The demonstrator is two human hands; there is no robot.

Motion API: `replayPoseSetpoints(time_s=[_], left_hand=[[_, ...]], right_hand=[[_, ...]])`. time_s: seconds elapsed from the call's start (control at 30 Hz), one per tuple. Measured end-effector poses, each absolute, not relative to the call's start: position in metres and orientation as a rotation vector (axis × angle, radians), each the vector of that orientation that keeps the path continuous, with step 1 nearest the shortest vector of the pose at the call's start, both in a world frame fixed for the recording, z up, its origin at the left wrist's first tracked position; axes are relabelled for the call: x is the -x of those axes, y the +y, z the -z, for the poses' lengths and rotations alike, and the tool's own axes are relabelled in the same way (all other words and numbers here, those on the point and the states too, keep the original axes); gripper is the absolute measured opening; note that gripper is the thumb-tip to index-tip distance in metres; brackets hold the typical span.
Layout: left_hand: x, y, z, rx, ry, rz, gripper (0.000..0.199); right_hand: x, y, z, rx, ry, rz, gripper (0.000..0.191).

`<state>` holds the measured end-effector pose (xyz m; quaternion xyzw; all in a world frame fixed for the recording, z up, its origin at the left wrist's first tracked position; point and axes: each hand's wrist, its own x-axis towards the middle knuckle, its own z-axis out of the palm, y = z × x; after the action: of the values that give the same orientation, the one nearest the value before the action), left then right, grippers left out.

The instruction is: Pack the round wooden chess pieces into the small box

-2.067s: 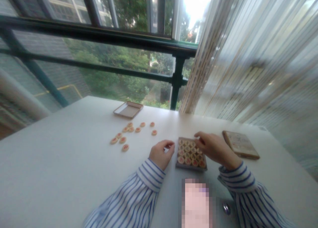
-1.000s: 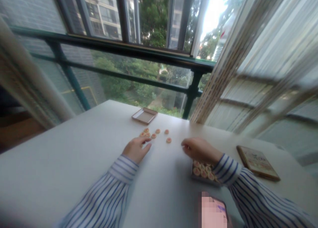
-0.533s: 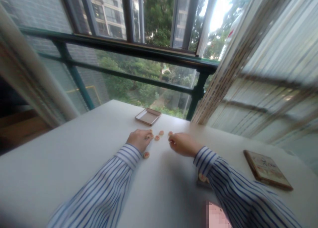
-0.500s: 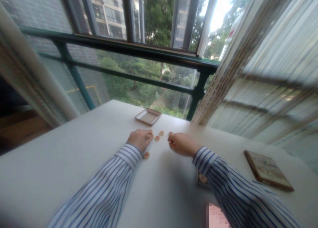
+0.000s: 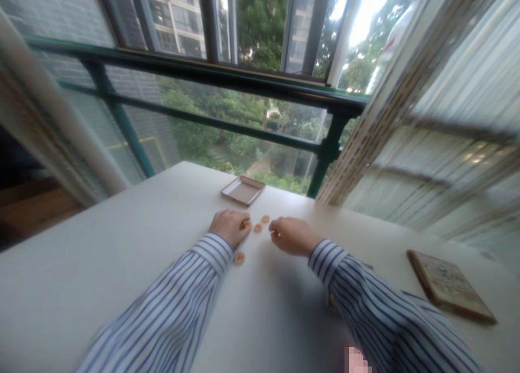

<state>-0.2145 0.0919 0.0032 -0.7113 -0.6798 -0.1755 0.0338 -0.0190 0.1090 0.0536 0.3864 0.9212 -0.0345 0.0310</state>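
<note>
On the left, a wide stretch of white tabletop (image 5: 101,248) runs from its slanting edge to a striped sleeve (image 5: 162,302). The left hand (image 5: 228,228) curls at a small disc (image 5: 249,226); whether it grips cannot be told. 1 marked piece (image 5: 239,258) lies by its cuff. Beyond, a shallow tray (image 5: 244,191) sits near the far edge. Between the hands, well inside the edges, lie 2 round pieces (image 5: 258,228). The right hand (image 5: 296,236) bends inward, its grip hidden. Rightmost, a flat brown case (image 5: 453,283).
</note>
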Motion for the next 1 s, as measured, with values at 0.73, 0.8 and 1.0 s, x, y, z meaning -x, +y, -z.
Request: replayPoseSetpoints(time_s=[0.73,0.8,1.0], left_hand=[[0.214,0.093,-0.006,2.245,-1.921,0.657,0.026],[0.212,0.092,-0.009,2.256,-1.884,0.72,0.026],[0.201,0.082,-0.018,2.295,-1.746,0.815,0.029]], right_hand=[[0.009,0.108,-0.054,-1.232,2.874,0.13,0.03],[0.008,0.107,-0.056,-1.249,2.873,0.147,0.03],[-0.001,0.102,-0.058,-1.263,2.905,0.198,0.029]])
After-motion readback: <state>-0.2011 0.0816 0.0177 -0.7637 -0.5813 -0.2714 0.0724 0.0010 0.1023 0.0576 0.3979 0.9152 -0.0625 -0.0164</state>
